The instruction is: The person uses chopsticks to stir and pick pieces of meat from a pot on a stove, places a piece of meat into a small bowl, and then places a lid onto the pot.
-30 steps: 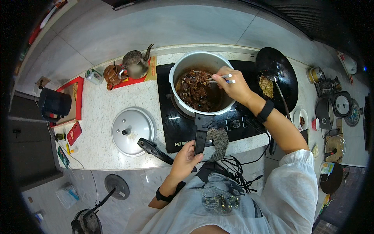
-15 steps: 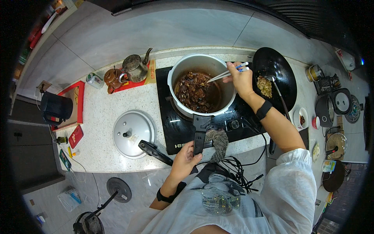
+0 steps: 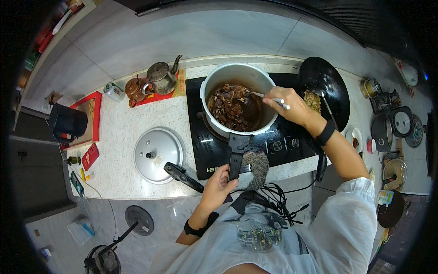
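My right hand (image 3: 294, 106) grips a pair of light chopsticks (image 3: 264, 96), their tips among dark brown meat pieces (image 3: 228, 102) in brown liquid inside a silver pressure-cooker pot (image 3: 269, 80) on the black cooktop (image 3: 205, 155). My left hand (image 3: 219, 187) is closed on the pot's black handle (image 3: 235, 157), which points toward me. A grey cloth (image 3: 258, 166) hangs beside that handle. The pot's lid (image 3: 153, 155), with its own black handle, lies on the speckled counter to the left. A black wok (image 3: 328, 77) holding yellowish chopped food and a ladle stands right of the pot.
Left on the counter are a clay teapot (image 3: 134, 91), a metal kettle (image 3: 162, 82), a can (image 3: 114, 93), a red-edged tray (image 3: 96, 114), a black appliance (image 3: 68, 123) and phones. Small bowls and cookers (image 3: 381, 134) stand right. Cables hang below; a stand fan (image 3: 102, 258) is on the floor.
My right hand with the chopsticks rose slightly, then moved right and down toward the pot's right rim. My left hand stays on the handle.
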Tool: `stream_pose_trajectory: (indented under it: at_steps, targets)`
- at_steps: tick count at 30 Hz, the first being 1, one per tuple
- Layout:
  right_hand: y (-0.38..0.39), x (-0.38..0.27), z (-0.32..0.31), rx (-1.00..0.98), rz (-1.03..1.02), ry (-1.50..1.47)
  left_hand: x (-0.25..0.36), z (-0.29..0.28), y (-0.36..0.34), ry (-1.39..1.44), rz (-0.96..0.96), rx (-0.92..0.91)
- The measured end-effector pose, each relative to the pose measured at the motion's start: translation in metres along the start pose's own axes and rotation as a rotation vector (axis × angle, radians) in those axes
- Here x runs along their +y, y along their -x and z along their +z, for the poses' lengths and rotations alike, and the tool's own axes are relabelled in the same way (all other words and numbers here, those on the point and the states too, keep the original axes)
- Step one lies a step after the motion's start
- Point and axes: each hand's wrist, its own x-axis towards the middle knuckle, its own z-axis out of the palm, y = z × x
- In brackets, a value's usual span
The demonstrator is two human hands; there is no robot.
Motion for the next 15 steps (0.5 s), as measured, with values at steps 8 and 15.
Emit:
stream_pose_trajectory:
  at_steps: [8,15]
  targets:
    - [0.003,-0.007,-0.002,-0.214,-0.117,0.096,-0.002,0.0,-0.001,-0.01,0.058,0.006]
    - [-0.003,-0.017,-0.007,-0.424,-0.176,0.168,-0.001,-0.001,0.0,0.006,0.078,0.004]
